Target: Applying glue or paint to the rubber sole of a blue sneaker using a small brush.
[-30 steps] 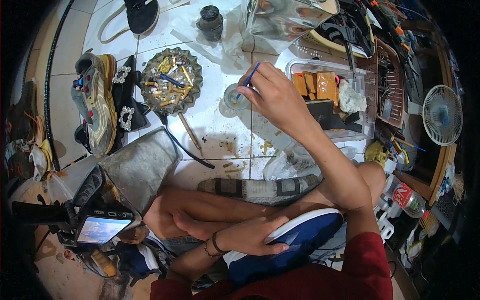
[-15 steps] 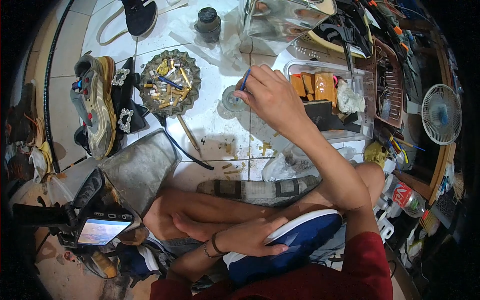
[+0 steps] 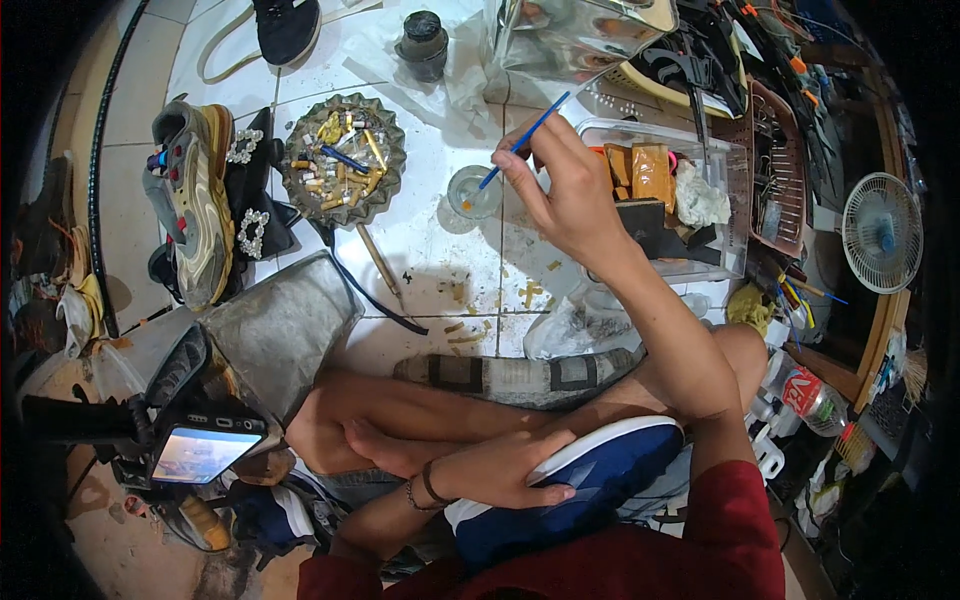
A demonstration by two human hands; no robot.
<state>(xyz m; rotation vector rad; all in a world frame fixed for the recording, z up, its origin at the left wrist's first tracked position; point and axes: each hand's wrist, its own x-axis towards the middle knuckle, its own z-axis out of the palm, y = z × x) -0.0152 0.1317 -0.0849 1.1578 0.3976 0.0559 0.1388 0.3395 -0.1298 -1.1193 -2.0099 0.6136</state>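
Hands both occupied: stick in R, shoe in L

R hand (image 3: 572,190): thin blue stick (image 3: 549,114), prob. a brush, is pinched btw thumb & fingers. Lower end is held near the rim of a small clear round cup (image 3: 470,188); contact can't be confirmed.
L hand (image 3: 505,470): laid over a navy-blue fabric shoe w/ white sole edge (image 3: 610,490), thumb pressed on upper. Shoe is rested in front of the dark-red shirt (image 3: 650,560), tilted, well apart from cup.

Status (judged): setup looks done, i.e. shoe steadied, stick gripped, cup within reach. Nothing is being applied to shoe now; whether any coat has been laid can't be told, so amt left is unclear. Yellow-brown scraps (image 3: 531,294) are strewn on white tiled floor (image 3: 455,345), near a wooden-handled pointed tool (image 3: 378,262); source unknown.
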